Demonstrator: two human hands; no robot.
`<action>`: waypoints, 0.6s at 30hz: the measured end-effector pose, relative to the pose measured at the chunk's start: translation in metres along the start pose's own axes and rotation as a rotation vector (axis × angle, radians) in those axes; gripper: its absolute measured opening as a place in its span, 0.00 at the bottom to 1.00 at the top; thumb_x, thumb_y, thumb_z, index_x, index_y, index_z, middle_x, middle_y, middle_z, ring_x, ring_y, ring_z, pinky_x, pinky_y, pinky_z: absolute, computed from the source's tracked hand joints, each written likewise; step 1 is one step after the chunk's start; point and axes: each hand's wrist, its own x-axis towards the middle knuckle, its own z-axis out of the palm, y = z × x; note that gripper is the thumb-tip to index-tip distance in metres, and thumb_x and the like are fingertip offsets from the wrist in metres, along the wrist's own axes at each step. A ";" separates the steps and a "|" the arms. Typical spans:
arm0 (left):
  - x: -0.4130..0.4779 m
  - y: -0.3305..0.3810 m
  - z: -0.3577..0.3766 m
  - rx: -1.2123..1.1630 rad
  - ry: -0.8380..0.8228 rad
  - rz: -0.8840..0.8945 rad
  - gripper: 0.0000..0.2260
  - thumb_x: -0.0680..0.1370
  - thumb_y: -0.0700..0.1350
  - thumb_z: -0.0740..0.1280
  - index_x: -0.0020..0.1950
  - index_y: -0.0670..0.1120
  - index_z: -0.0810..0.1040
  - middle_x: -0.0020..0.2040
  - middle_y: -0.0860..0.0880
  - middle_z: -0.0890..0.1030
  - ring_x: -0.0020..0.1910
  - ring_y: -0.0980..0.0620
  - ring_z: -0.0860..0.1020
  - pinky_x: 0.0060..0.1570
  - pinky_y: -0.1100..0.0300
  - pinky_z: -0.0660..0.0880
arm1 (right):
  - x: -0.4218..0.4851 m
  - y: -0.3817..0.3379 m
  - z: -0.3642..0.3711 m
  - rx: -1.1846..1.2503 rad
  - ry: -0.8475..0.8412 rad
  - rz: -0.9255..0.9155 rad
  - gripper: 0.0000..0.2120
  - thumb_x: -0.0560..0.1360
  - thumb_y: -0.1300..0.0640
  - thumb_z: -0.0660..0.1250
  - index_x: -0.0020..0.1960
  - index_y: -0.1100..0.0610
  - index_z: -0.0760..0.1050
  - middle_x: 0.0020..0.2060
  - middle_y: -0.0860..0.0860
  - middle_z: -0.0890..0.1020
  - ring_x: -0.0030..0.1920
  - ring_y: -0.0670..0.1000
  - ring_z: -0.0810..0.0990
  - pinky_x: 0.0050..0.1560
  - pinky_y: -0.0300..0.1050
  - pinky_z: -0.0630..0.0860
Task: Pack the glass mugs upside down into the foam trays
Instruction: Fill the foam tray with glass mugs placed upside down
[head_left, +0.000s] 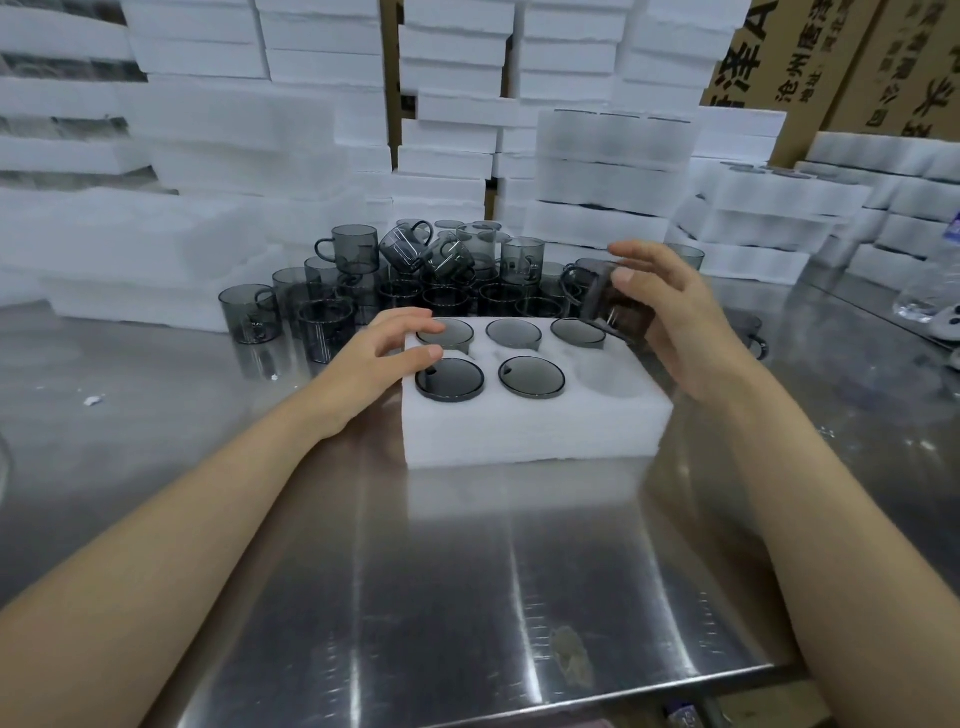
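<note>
Stainless steel spreads under your arms: a brushed, reflective table (467, 571) backed by tall stacks of white foam (322, 67). At the far right stand brown cartons (769, 67) printed in black Chinese characters; you can read "沧州" and a large letter "A", while the rest is cut off or too tilted to make out. A clear water bottle (930, 291) sits at the right edge.

In the middle of the table lies the foam tray (530, 436) with six round pockets. Five packed mugs (531, 376) sit in it upside down, bases showing. The near right pocket (610, 376) is unfilled. Your right hand (675, 322) grasps a smoky grey mug (615, 306), tilted, just above the tray's far right corner. Your left hand (379, 353) holds nothing; its relaxed fingers rest on the tray's left edge, touching the far left base. Beyond the tray, loose mugs (395, 280) crowd together, some piled on others.
</note>
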 end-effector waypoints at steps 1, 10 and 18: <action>0.000 0.000 0.000 0.002 -0.001 0.000 0.10 0.78 0.44 0.67 0.57 0.56 0.79 0.67 0.57 0.70 0.65 0.66 0.69 0.61 0.69 0.64 | -0.001 -0.002 0.000 -0.079 0.010 0.027 0.14 0.65 0.46 0.72 0.50 0.46 0.81 0.46 0.48 0.80 0.45 0.52 0.76 0.47 0.47 0.73; -0.001 0.002 0.000 -0.007 0.000 -0.008 0.11 0.74 0.49 0.69 0.56 0.58 0.80 0.66 0.58 0.71 0.65 0.63 0.70 0.65 0.64 0.64 | -0.010 -0.010 -0.001 -0.790 -0.179 -0.061 0.08 0.71 0.48 0.72 0.46 0.51 0.80 0.47 0.45 0.73 0.38 0.38 0.71 0.41 0.24 0.67; 0.001 0.001 0.001 0.013 0.012 -0.015 0.11 0.78 0.43 0.67 0.60 0.50 0.79 0.68 0.55 0.70 0.59 0.71 0.70 0.52 0.79 0.65 | -0.015 -0.014 0.003 -0.862 -0.230 -0.100 0.11 0.69 0.52 0.74 0.47 0.52 0.74 0.46 0.44 0.73 0.42 0.46 0.73 0.42 0.32 0.68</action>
